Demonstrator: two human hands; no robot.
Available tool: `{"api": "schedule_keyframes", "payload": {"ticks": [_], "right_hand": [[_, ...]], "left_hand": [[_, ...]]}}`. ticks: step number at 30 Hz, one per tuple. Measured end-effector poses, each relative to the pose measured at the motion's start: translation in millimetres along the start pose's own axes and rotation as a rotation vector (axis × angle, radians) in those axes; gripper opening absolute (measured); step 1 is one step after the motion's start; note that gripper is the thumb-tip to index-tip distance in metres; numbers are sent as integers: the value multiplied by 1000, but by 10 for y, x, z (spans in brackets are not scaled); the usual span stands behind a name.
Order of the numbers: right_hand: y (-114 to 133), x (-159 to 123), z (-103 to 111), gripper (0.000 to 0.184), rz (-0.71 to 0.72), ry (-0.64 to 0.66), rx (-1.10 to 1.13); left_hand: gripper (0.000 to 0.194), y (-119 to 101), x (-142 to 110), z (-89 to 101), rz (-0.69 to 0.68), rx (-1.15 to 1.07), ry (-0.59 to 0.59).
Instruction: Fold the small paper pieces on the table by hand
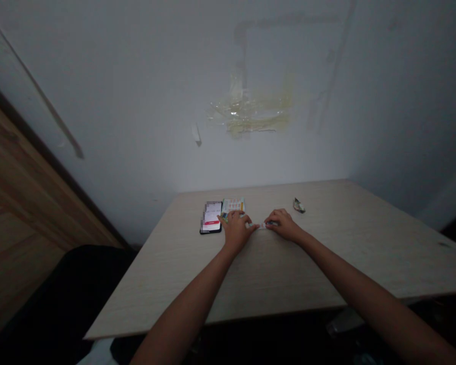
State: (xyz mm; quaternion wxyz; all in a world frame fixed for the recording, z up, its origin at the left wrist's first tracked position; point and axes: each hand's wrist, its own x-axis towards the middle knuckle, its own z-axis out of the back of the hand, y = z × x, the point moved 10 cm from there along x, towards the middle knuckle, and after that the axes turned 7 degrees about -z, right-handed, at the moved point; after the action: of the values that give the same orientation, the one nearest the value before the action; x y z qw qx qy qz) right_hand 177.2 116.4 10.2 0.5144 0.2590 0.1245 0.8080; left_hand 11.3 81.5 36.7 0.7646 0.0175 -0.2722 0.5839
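Note:
A small, pale strip with faint print lies low over the table between my two hands. It is too small and dim to tell its kind. My left hand has its thumb and forefinger closed at the strip's left end, with the other fingers curled beside a printed leaflet. The fingers of my right hand are pinched together at the strip's right end. Left of my left hand lies a phone with a lit screen, partly blurred out. My left hand covers the leaflet's lower part.
A crumpled wrapper-like scrap lies beyond my right hand. The pale wooden table stands against a wall with old tape on it. To the left are a dark chair-like shape and a wooden panel.

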Motion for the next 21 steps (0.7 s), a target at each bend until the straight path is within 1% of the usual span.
{"api": "schedule_keyframes", "payload": {"ticks": [5, 14, 21], "right_hand": [[-71, 30, -22, 20, -66, -15, -31], [-208, 40, -37, 24, -211, -56, -55], [-265, 63, -54, 27, -263, -65, -76]], "left_hand": [[29, 16, 5, -15, -2, -3, -23], [29, 28, 16, -34, 16, 5, -16], [27, 32, 25, -65, 31, 5, 12]]}}
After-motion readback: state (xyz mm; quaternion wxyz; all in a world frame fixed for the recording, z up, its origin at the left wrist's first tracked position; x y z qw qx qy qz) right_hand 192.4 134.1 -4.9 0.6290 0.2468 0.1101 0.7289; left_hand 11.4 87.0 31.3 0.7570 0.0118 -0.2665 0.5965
